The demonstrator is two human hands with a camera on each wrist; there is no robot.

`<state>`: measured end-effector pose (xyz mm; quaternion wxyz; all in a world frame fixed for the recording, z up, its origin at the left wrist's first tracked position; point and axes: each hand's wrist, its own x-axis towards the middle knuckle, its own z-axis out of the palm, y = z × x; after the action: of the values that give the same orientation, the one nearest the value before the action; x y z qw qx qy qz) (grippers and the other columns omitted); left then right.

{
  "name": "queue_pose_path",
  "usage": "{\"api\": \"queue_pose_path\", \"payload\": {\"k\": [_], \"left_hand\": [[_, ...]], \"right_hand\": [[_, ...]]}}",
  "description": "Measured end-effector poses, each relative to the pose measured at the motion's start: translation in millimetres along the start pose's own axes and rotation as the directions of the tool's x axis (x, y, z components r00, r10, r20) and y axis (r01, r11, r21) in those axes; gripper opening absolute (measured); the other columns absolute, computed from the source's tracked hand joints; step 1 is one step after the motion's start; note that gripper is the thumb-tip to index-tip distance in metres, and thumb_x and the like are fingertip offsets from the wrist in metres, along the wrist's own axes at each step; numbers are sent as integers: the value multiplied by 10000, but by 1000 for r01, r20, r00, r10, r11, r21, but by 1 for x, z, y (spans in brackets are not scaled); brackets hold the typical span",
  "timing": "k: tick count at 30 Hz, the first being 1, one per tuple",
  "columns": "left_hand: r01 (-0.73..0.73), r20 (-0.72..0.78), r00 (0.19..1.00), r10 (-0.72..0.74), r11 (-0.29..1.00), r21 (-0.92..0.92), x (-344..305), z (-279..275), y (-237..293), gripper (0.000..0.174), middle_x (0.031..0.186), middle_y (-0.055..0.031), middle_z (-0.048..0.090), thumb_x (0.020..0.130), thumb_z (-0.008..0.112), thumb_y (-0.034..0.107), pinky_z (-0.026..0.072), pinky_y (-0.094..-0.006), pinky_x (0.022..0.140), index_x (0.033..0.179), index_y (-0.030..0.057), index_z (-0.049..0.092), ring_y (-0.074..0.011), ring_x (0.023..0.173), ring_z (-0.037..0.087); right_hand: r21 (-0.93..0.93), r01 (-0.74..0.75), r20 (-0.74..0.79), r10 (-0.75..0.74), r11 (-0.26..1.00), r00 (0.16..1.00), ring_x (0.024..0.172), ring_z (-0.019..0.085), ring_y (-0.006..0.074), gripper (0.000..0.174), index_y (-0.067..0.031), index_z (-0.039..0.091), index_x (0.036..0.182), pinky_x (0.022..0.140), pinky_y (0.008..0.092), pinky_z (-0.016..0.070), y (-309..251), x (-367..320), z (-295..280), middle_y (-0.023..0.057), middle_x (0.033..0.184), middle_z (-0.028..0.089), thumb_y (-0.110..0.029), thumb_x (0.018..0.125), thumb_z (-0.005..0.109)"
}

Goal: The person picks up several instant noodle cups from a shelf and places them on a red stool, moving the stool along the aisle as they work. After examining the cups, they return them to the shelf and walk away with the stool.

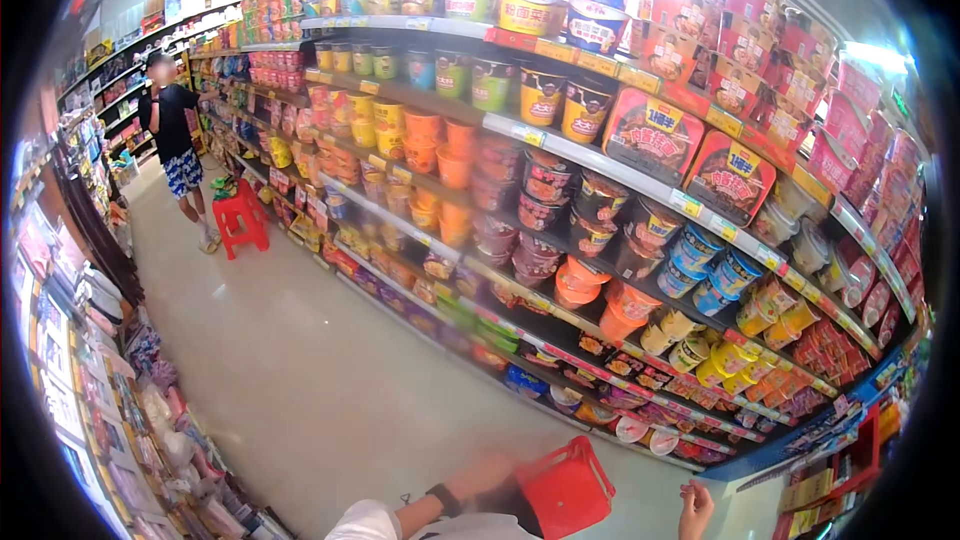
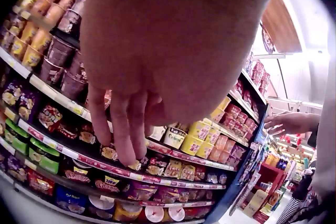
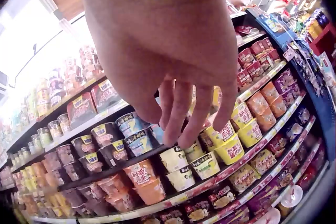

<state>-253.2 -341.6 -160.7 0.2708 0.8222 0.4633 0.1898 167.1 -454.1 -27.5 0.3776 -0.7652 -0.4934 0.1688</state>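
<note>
My left hand (image 1: 485,475) is blurred in the head view, with a dark band on its wrist. In the left wrist view its fingers (image 2: 137,124) hang loosely and hold nothing. Right beside it in the head view is a red plastic basket (image 1: 572,492), part of it hidden behind my arm and body. My right hand (image 1: 695,512) is raised at the lower edge of the head view. The right wrist view shows its fingers (image 3: 181,113) relaxed and bent slightly, gripping nothing, in front of shelves of cup noodles (image 3: 143,179).
A long shelf unit (image 1: 590,165) of instant noodle cups and packs runs along the right. Down the aisle a person (image 1: 178,130) stands near a red stool (image 1: 240,220). Goods shelves (image 1: 100,380) line the left side of the aisle floor (image 1: 300,350).
</note>
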Motion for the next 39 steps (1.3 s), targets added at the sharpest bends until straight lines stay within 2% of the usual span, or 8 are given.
{"api": "queue_pose_path", "payload": {"k": [3, 7, 9, 12, 15, 24, 33, 39], "left_hand": [[-18, -175, 985, -2, 994, -112, -3, -6, 10, 233, 846, -208, 665, 858, 499, 125, 517, -484, 697, 1021, 45, 645, -406, 762, 639], [-47, -95, 994, 48, 999, 11, -14, 15, -5, 204, 842, -189, 667, 847, 537, 144, 518, -469, 682, 999, 36, 620, -395, 777, 641], [-40, -130, 990, 48, 997, 63, -21, 37, -11, 197, 855, -176, 667, 841, 557, 150, 516, -465, 674, 994, 36, 605, -393, 786, 640], [26, -6, 1000, -26, 996, -89, -24, 55, -21, 367, 948, -183, 656, 925, 499, 154, 512, -460, 737, 1271, 33, 526, -338, 839, 645], [96, -42, 994, -105, 979, -177, -17, 38, 5, 281, 976, -199, 665, 901, 531, 145, 508, -472, 763, 1137, 4, 587, -400, 865, 631], [47, 20, 999, -44, 969, -244, -4, 23, 17, 298, 1078, -207, 652, 905, 490, 89, 488, -469, 854, 1176, 4, 581, -393, 949, 615], [211, 180, 967, -180, 962, -175, 10, 2, 9, 298, 985, -214, 664, 908, 475, 126, 503, -477, 798, 1172, 44, 587, -403, 883, 622], [19, -176, 983, -51, 984, -178, 14, 23, 4, 286, 918, -217, 658, 920, 521, 150, 511, -463, 757, 1187, 67, 577, -374, 788, 629]], "right_hand": [[56, -60, 47, 57, 997, 997, 1070, 606, 200, 311, 5, 625, 1217, 976, 319, 443, -6, 1, 3, 129, 1159, 668, -161, 956, 587], [177, 47, -19, -44, 983, 999, 828, 657, 173, 210, 53, 642, 1068, 766, 292, 521, 4, 6, 23, 123, 895, 697, -109, 949, 579], [160, 57, 3, -58, 985, 998, 832, 655, 173, 219, 54, 640, 1079, 774, 291, 519, -6, 10, 26, 124, 897, 696, -113, 950, 582], [118, 2, 66, -9, 993, 998, 859, 658, 172, 244, 56, 631, 1116, 800, 292, 512, -9, 15, 37, 130, 923, 703, -118, 952, 582], [95, -61, 104, 51, 994, 993, 874, 661, 162, 250, 51, 625, 1135, 824, 290, 501, -26, 17, 49, 127, 933, 713, -107, 948, 578], [128, -83, 176, 59, 988, 983, 863, 660, 155, 237, 33, 628, 1138, 814, 289, 502, -11, 16, 79, 119, 924, 721, -68, 927, 589], [152, -90, 138, 69, 984, 988, 880, 656, 160, 236, 31, 621, 1144, 805, 294, 498, -20, 28, 82, 122, 926, 715, -61, 931, 578], [127, -67, 118, 52, 990, 992, 856, 652, 167, 267, 33, 598, 1185, 799, 294, 500, -4, 18, 83, 117, 923, 705, -82, 948, 559]]}}
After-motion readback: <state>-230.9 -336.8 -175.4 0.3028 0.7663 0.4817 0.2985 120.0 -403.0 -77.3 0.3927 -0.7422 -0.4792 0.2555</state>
